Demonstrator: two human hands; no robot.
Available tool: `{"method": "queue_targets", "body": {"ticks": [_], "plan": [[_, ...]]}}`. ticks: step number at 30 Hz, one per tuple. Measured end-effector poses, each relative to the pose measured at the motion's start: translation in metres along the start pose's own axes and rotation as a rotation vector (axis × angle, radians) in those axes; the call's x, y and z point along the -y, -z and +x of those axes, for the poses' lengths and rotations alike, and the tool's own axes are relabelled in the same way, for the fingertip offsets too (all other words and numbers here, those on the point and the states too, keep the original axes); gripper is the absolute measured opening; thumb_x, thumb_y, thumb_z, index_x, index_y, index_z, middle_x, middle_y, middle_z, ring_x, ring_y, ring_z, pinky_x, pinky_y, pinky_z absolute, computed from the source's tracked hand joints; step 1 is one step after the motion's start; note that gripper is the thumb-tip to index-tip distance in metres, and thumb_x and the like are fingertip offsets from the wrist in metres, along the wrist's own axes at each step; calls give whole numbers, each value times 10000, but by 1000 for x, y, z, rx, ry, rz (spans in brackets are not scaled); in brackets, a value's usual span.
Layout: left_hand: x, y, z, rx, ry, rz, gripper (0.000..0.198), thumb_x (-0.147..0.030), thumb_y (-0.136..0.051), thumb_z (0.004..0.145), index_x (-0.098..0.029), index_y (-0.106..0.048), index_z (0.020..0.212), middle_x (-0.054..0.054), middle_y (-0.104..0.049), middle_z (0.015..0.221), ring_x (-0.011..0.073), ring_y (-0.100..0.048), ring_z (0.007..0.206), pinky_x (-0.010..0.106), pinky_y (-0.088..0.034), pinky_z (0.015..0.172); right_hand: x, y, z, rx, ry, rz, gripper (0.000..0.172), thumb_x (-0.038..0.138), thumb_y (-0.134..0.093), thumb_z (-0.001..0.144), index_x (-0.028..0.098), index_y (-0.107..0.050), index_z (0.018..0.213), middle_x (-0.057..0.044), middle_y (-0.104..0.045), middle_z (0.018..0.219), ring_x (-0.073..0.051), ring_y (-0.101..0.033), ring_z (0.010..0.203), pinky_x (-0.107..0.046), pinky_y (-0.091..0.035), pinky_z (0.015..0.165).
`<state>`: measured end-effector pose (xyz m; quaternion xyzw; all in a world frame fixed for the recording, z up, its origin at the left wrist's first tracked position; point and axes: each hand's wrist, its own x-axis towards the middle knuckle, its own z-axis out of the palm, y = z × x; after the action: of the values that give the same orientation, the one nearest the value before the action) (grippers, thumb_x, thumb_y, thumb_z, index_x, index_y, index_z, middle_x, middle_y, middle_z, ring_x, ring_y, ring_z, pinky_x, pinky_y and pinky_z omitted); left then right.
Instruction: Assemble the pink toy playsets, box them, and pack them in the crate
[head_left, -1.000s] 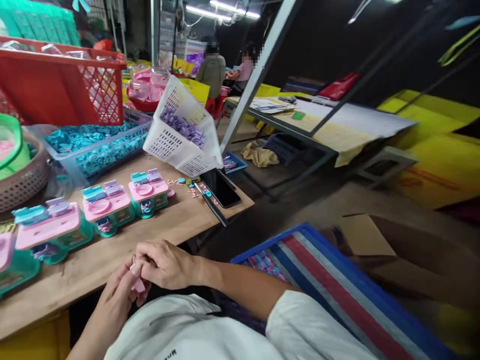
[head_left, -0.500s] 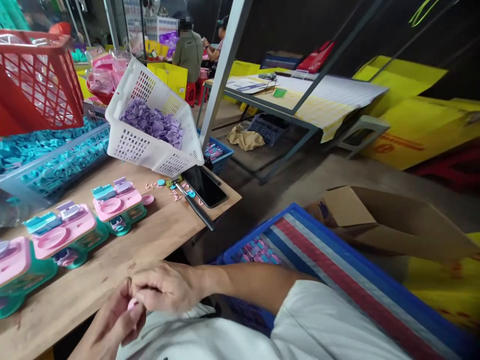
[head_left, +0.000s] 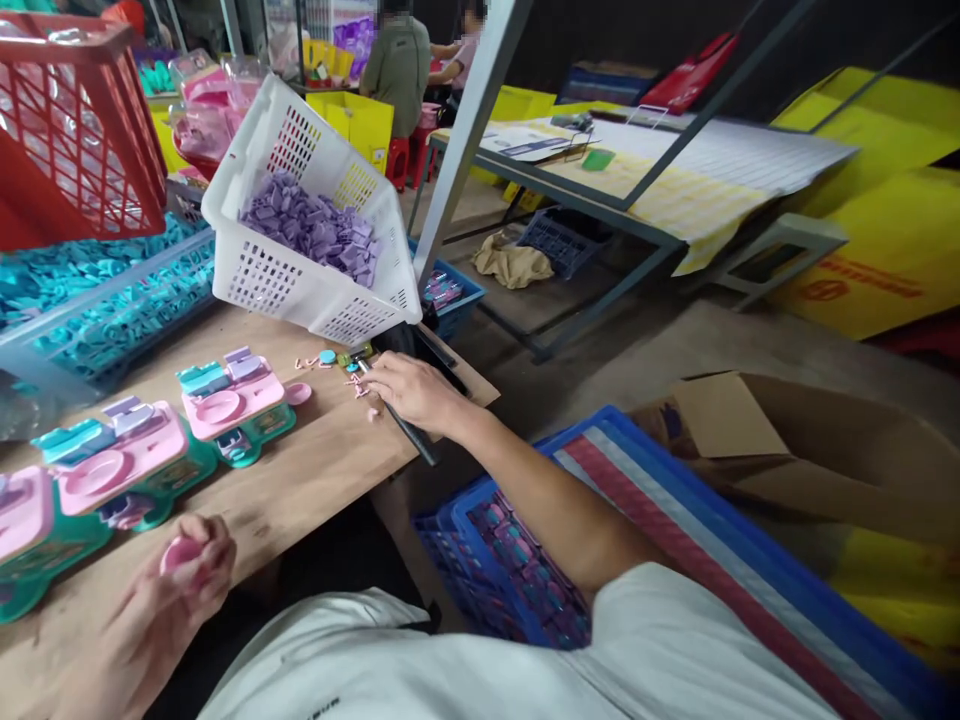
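My left hand [head_left: 176, 590] is closed around a small pink piece [head_left: 181, 555], low over the table's front edge. My right hand [head_left: 416, 392] reaches over the black-handled tool [head_left: 412, 435] and the small pink bits [head_left: 355, 382]; its fingertips are near the tool's metal end, and what they hold, if anything, is hidden. Beside them lies a round blue piece [head_left: 327, 357]. Pink and teal toy units [head_left: 240, 405] stand in a row on the left of the wooden table [head_left: 315, 470].
A tilted white basket [head_left: 300, 290] holds purple parts. Left of it are a red basket [head_left: 82, 130] and a blue crate [head_left: 135, 300] of teal parts. A blue crate [head_left: 450, 570] and a cardboard box [head_left: 750, 420] stand at the right. Two people are behind.
My hands have parted. The right one has moved up and away to the tool and small bits, while the left has shifted left with the pink piece. The view has shifted slightly.
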<state>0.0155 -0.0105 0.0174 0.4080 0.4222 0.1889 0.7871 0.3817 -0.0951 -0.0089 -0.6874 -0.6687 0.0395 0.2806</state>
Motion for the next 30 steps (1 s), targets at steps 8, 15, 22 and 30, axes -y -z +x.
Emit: {"method": "queue_targets", "body": {"ticks": [8,15,22,30], "plan": [[9,-44,17,39,16,-4,404,-539,-783,756,-172,-674,885,36,-660,881,80,-533,608,147,-428,480,-27,-14,30,214,145,-60,123,103,-711,855,217,-758,856,-32,-671,890,-175,-585,873,-305,-464,814],[14,-39,20,3,-7,51,449,-479,-803,756,-160,-668,1040,43,-690,909,61,-530,605,154,-452,545,2,0,24,18,87,116,104,118,-636,884,193,-704,910,-21,-656,896,-160,-600,842,-300,-490,818],[33,-47,34,157,-215,158,457,-567,-720,815,-148,-603,955,50,-689,788,107,-564,594,204,-410,512,110,-56,-10,-188,61,605,165,248,-543,980,199,-700,971,-24,-675,918,-139,-655,874,-271,-536,799],[42,-32,25,73,-394,518,492,-644,-419,958,-205,-472,743,-42,-495,529,96,-457,448,227,-364,476,149,-109,-29,-236,-16,564,136,272,-586,975,209,-687,910,-40,-727,874,-157,-671,825,-294,-543,784]]}}
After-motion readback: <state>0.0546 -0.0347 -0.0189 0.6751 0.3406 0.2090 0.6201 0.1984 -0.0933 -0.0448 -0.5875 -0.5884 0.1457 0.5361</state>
